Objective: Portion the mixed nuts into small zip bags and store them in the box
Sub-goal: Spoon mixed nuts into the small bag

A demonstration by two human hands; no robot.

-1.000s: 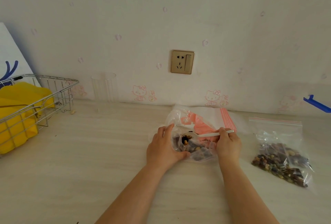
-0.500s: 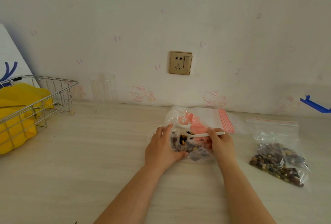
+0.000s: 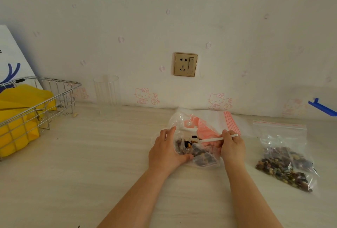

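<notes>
We see the left hand [image 3: 166,152] gripping the near side of an open clear bag [image 3: 191,129] of mixed nuts [image 3: 198,155] on the pale tabletop [image 3: 91,164]. The right hand [image 3: 232,146] pinches a white plastic spoon [image 3: 212,139], its bowl loaded with nuts over the bag's mouth. A second zip bag [image 3: 284,156] of nuts lies to the right, apart. At the left a wire basket [image 3: 60,91] holds yellow items [image 3: 20,107]; a clear cup [image 3: 107,91] stands by the wall, below a wall socket [image 3: 185,64].
</notes>
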